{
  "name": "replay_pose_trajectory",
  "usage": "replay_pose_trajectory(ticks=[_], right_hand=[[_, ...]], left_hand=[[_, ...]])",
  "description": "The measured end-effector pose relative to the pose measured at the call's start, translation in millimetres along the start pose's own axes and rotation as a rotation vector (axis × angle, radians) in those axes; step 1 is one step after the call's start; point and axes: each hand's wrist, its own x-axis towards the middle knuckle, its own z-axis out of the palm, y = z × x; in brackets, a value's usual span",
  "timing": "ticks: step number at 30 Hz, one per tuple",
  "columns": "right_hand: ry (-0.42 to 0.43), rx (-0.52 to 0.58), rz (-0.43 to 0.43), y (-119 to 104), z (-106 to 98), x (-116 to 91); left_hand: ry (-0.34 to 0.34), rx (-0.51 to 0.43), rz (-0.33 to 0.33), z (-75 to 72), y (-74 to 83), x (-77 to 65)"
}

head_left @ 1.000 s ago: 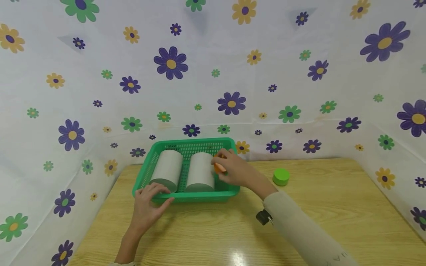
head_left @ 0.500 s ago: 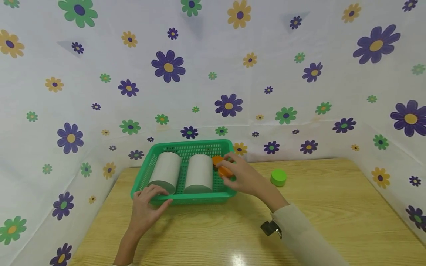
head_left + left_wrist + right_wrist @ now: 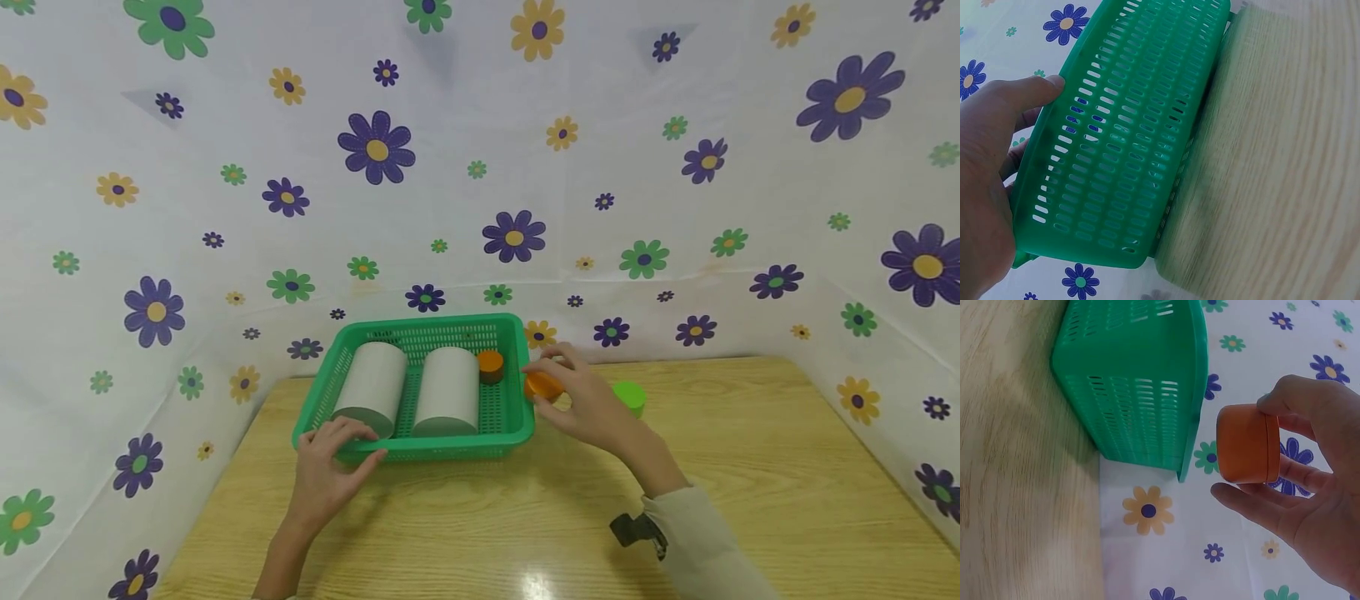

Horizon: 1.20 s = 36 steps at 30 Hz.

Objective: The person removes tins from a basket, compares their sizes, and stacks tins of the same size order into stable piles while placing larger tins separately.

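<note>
My left hand (image 3: 328, 477) grips the near rim of a green plastic basket (image 3: 457, 445), its thumb outside and its fingers over the rim. In the left wrist view the thumb presses on the slotted basket wall (image 3: 1116, 137). With thumb and fingers my right hand (image 3: 592, 408) pinches a small round orange container (image 3: 1241, 444) that has a seam around it. It is held up just outside the basket's right end. A second orange round piece (image 3: 491, 367) sits inside at the right, beside two large white cylinders (image 3: 447, 383) lying on their sides.
A bright green round piece (image 3: 630, 395) stands on the wooden table (image 3: 735, 467) right of the basket, partly behind my right hand. Close behind the table hangs a white flower-print sheet (image 3: 450, 167), also enclosing both sides.
My right hand has lifted an orange container out of the basket and carried it rightward past the rim, uncovering the other orange piece. My left hand has kept its hold on the basket.
</note>
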Motion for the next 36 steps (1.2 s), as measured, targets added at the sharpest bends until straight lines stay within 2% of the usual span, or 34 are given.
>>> replay_pose_trajectory(ticks=[10,17,27,36], right_hand=[[0.085,0.041,0.01,12.5,-15.5,-13.8],[0.113,0.034,0.061,19.7,-16.8,-20.9],[0.153,0.021,0.15,45.4,-29.8,-44.8],[0.254,0.012,0.12,53.0,-36.3,-49.4]], left_hand=[[-0.009,-0.008,-0.006,-1.3,0.9,-2.4],[0.016,0.0,-0.001,-8.0,0.4,-3.1],[-0.008,-0.041,-0.011,2.6,1.1,-1.9],[-0.016,-0.003,-0.016,-2.3,0.0,0.3]])
